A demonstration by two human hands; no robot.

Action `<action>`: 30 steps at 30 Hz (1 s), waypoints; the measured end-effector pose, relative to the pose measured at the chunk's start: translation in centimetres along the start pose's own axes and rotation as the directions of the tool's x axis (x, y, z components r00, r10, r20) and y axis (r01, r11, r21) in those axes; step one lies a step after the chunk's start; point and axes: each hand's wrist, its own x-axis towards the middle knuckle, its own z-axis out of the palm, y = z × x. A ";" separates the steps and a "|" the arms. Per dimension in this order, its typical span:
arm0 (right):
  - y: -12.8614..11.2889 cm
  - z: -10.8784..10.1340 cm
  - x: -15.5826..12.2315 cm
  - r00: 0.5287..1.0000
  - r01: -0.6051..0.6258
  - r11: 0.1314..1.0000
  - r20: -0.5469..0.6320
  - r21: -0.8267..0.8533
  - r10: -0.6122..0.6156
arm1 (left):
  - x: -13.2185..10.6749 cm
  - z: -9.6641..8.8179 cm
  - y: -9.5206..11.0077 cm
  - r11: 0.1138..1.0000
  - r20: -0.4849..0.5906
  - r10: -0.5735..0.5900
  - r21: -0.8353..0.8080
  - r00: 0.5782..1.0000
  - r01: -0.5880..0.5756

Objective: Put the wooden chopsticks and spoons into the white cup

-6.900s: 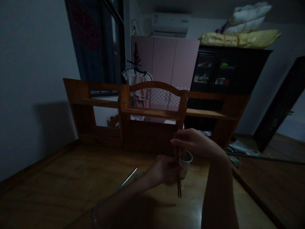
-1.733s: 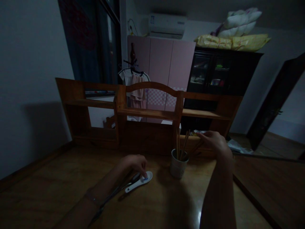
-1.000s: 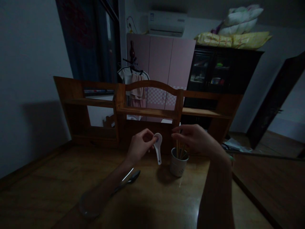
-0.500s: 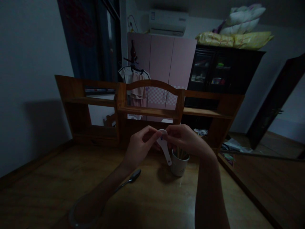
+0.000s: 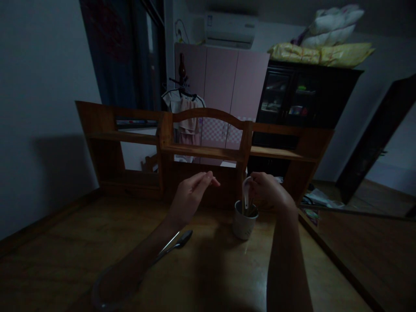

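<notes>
Head view, room: wide wood of the worktop (image 5: pixel 81 260) lies left of the cup (image 5: pixel 242 225), and a shelf (image 5: pixel 208 151) stands close behind.
White spoon (image 5: pixel 246 193): upright, handle down in the cup.
Right hand (image 5: pixel 268 190): pinches the spoon's top.
Left hand (image 5: pixel 191 197): in the air, fingers loose, holding nothing.
Hard to see: dark room, dim sticks in the cup, and a metal spoon (image 5: pixel 177 242) partly behind the left arm.
</notes>
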 end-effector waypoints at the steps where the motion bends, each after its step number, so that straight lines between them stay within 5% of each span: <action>1: 0.1 0.3 0.2 0.999 -0.024 0.999 0.030 -0.022 0.024 | 0.0 0.0 0.1 1.000 -0.003 0.004 0.009 1.000 -0.004; 8: 0.6 2.7 1.9 0.980 -0.060 0.998 0.187 -0.013 0.062 | -0.4 -0.1 0.9 0.995 0.009 0.023 0.095 1.000 -0.024; 16: 1.6 5.1 3.0 0.900 -0.127 0.991 0.424 0.029 0.103 | -0.1 -0.3 0.6 0.993 0.039 0.034 0.108 0.999 -0.038; 30: 2.8 6.0 3.6 0.881 -0.110 0.991 0.468 0.077 0.061 | 0.1 -0.5 0.4 0.985 0.086 0.028 0.166 0.996 -0.043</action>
